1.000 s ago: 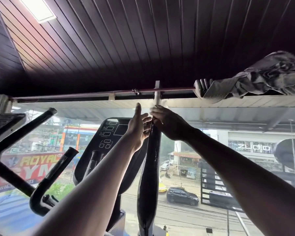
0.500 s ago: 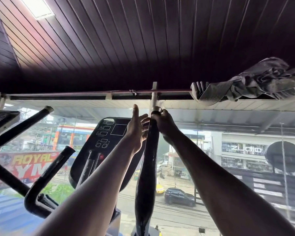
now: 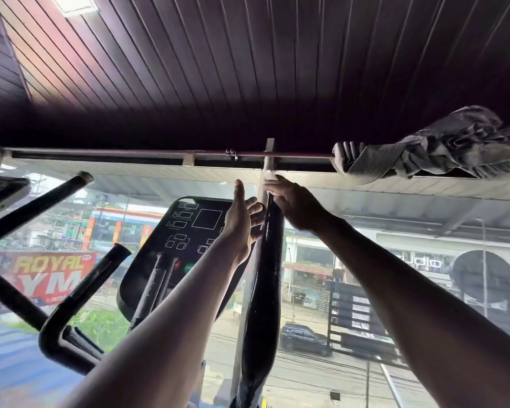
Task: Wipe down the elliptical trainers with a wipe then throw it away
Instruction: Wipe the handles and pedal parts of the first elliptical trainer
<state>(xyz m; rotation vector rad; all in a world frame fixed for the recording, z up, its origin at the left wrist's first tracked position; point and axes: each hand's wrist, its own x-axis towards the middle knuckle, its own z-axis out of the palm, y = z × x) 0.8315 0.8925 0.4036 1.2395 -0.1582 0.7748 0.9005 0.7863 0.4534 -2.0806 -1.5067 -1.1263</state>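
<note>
Wipe: I see a small white wipe [image 3: 271,175] pinched in my right hand [image 3: 298,205] at the top of the black handlebar [image 3: 262,278].
Handling: I judge it light, soft and limp; best pinched flat under the fingertips so it wraps the bar.
Right hand: fingers curled, clamping the wipe against the handlebar tip.
Left hand [image 3: 242,222]: loosened, fingers spread beside the bar; contact unclear.
Console [image 3: 189,231]: just left, behind my left forearm.
Beyond: second elliptical's dark arms [image 3: 71,304] far left, window glass [image 3: 365,290] ahead.
</note>
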